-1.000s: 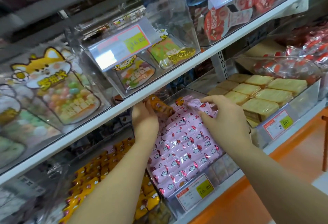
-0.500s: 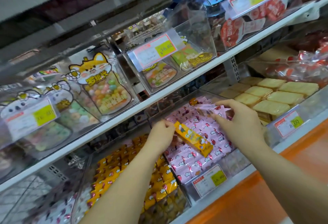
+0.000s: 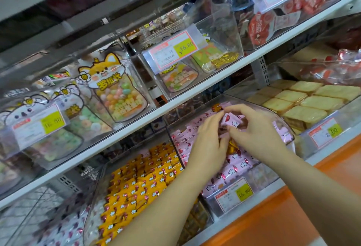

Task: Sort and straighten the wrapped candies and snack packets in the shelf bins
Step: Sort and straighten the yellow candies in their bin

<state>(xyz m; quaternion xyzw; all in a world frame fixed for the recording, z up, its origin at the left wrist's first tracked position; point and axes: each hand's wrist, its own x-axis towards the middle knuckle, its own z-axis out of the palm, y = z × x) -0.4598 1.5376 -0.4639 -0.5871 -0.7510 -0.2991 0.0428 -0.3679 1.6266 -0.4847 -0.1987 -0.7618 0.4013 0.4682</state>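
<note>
A clear bin [image 3: 278, 118] on the lower shelf holds several pink wrapped candies [image 3: 237, 167]. Both of my hands meet above it. My right hand [image 3: 256, 131] pinches one pink candy packet [image 3: 230, 121] from the right. The fingertips of my left hand [image 3: 208, 144] pinch the same packet's left end. A yellow wrapped candy [image 3: 232, 148] shows just below, between my hands; I cannot tell whether a hand holds it. The bin to the left is full of yellow wrapped candies [image 3: 140, 183].
Right of the pink bin is a bin of pale square biscuits [image 3: 304, 107]. The white shelf board [image 3: 136, 128] above carries clear bins of cartoon candy bags [image 3: 115, 89]. Price tags [image 3: 234, 194] hang on the bin fronts. The orange shelf base [image 3: 273, 216] runs below.
My left hand drew a yellow candy out from the back of the pink bin, then moved right to meet my right hand on a pink packet. The view shifted left.
</note>
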